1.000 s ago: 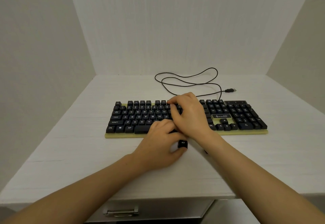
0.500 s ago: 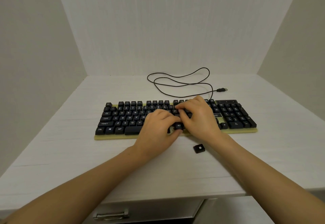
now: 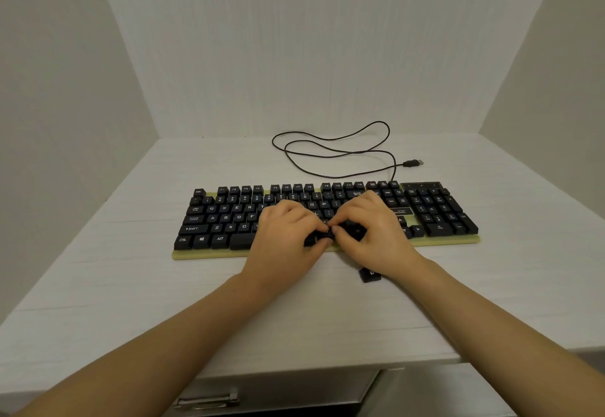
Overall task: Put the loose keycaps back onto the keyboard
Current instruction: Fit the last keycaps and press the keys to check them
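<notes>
**Grip report: held keycap point(image 3: 322, 237) at the bottom row of the keyboard point(image 3: 209, 254), loose keycap point(image 3: 370, 275) on the counter point(image 3: 131, 285)**

Left grip: the left hand point(image 3: 288, 236) has its thumb and fingers curled round the held keycap and pinches it from the left. The held keycap is black and sits low against the bottom row, just right of the space bar point(image 3: 242, 241). The fingers cover most of it, so whether it is fully seated cannot be told.

Right grip: the right hand point(image 3: 373, 233) lies over the right part of the letter block, fingers curled. Its fingertips point(image 3: 334, 230) meet the left fingers at the held keycap. Whether they pinch it or only press on it cannot be told.

Keyboard: black keys on a pale yellow-green base, lying straight across the counter. The hands hide the middle of the lower rows.

Loose keycap: black, tilted, on the counter in front of the keyboard. It is apart from the base and just beside the right wrist. Its white mark is too small to read.

Other items: a black cable point(image 3: 330, 154) loops on the counter behind the keyboard. It ends in a plug point(image 3: 413, 163) lying free. A drawer handle point(image 3: 208, 400) shows below the counter's front edge.
</notes>
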